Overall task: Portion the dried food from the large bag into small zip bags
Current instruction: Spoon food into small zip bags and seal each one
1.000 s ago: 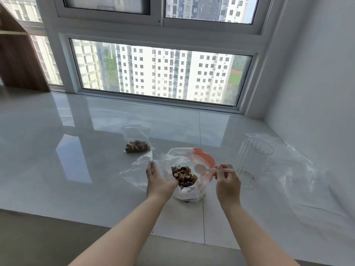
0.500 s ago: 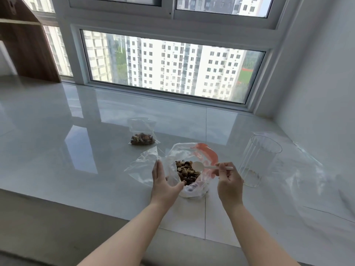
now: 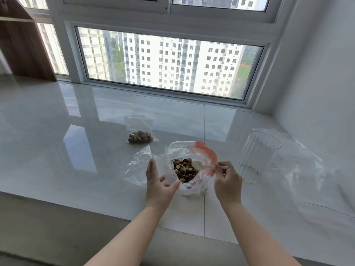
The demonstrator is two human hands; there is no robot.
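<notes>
The large clear bag (image 3: pixel 194 186) with a red-orange zip strip stands open on the glossy white sill (image 3: pixel 57 160), holding dried nuts and fruit (image 3: pixel 185 168). My left hand (image 3: pixel 158 184) cups the bag's left side, fingers straight, thumb against the plastic. My right hand (image 3: pixel 226 181) pinches the handle of a white plastic spoon (image 3: pixel 203 165), whose bowl lies inside the bag mouth beside the food. An empty small zip bag (image 3: pixel 138 166) lies left of the large bag. A filled small zip bag (image 3: pixel 139 134) lies further back.
A clear ribbed glass tumbler (image 3: pixel 256 157) stands right of the large bag. Flat clear plastic bags (image 3: pixel 307 169) lie along the right wall. The sill's front edge drops to a grey floor near me. A wooden shelf (image 3: pixel 21 47) stands at far left.
My left hand opened from holding the bag's rim to cupping its side. The spoon's bowl moved into the bag mouth. The camera tilted down and closer.
</notes>
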